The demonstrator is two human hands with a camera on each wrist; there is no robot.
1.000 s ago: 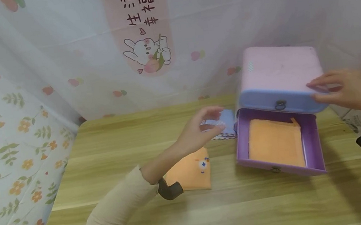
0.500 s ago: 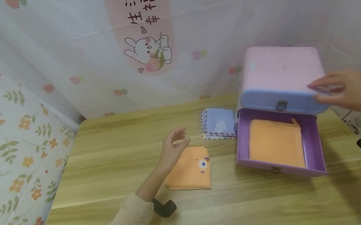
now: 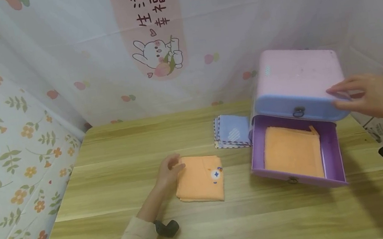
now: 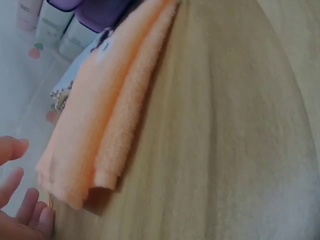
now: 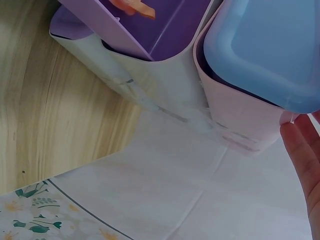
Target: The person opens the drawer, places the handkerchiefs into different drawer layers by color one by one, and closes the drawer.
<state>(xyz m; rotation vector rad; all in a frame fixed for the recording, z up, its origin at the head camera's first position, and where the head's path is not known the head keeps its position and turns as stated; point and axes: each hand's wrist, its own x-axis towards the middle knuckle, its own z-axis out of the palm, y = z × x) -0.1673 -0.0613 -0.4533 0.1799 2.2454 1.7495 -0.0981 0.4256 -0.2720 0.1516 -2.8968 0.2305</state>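
A folded orange towel [image 3: 200, 179] with a small printed face lies on the table. My left hand [image 3: 168, 172] is at its left edge, thumb and fingers apart; in the left wrist view, the fingers [image 4: 31, 205] are beside the towel's end [image 4: 100, 115]. At the right, my right hand [image 3: 376, 94] touches the front right corner of a pink and blue drawer box [image 3: 299, 74] with extended fingers. Below its blue front, a purple drawer [image 3: 332, 158] is pulled out, holding another folded orange towel [image 3: 292, 153].
Folded blue cloths [image 3: 233, 129] with checked edges lie against the box's left side. A wooden table [image 3: 117, 160] runs under everything. A printed curtain [image 3: 98, 59] hangs behind, and a floral sheet [image 3: 10, 165] is at the left.
My left hand has moved left and toward me, from beside the blue cloths over to the left edge of the orange towel. My right hand has stayed at the box corner.
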